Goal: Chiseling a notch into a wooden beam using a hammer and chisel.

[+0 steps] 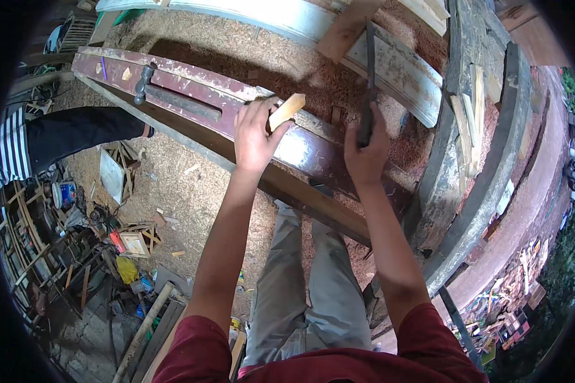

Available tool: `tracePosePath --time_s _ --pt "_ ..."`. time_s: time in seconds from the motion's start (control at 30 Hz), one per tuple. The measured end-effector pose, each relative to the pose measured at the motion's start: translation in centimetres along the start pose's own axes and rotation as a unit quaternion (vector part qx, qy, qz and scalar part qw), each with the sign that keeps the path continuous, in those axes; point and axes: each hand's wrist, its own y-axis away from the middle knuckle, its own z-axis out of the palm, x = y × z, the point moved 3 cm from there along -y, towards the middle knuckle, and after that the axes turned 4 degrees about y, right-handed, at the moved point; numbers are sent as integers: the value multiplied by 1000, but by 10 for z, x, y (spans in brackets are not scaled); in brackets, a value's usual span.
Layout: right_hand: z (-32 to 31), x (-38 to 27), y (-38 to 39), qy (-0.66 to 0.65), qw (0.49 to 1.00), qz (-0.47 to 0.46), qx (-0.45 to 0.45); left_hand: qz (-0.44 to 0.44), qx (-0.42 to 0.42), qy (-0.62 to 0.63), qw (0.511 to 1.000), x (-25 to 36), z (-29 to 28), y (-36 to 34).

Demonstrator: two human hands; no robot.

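My left hand [255,137] grips a small pale wood piece [287,110] just over a worn maroon-painted board [319,156]. In my right hand [368,147] is a long dark blade-like tool [370,70], pointing away from me. A hammer [144,85] lies on the board to the left, beside a long slot cut in it; a purple pencil-like item [103,68] rests near the board's far left end.
Another person's dark-trousered leg [76,131] is at left. Weathered beams [441,179] run down the right, with loose offcuts [473,121] on them. Piled wooden scraps [35,230] and a yellow bag [126,269] lie lower left, on shaving-covered ground [191,191].
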Motion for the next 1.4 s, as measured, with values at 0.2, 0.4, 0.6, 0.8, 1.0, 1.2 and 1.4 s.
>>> tracePosePath --time_s 0.2,0.4,0.6,0.8,1.0,1.2,1.4 --pt "-42 -2 13 -123 991 56 -20 -50 37 -20 998 17 5 7" --pt "-72 -23 37 -261 963 62 -31 42 75 -63 994 30 6 8" --pt "-87 -51 46 -279 952 94 -90 -1 22 -22 1000 25 0 0" --pt "-80 -67 51 -228 966 67 -100 37 -23 24 999 16 5 -4" --pt "-73 -74 55 -245 956 81 -141 38 -3 18 999 15 8 -1" --pt "-68 -66 62 -252 944 131 -170 36 -10 8 999 19 5 0" --pt "-64 -71 59 -230 951 120 -166 63 0 -22 998 18 3 2"
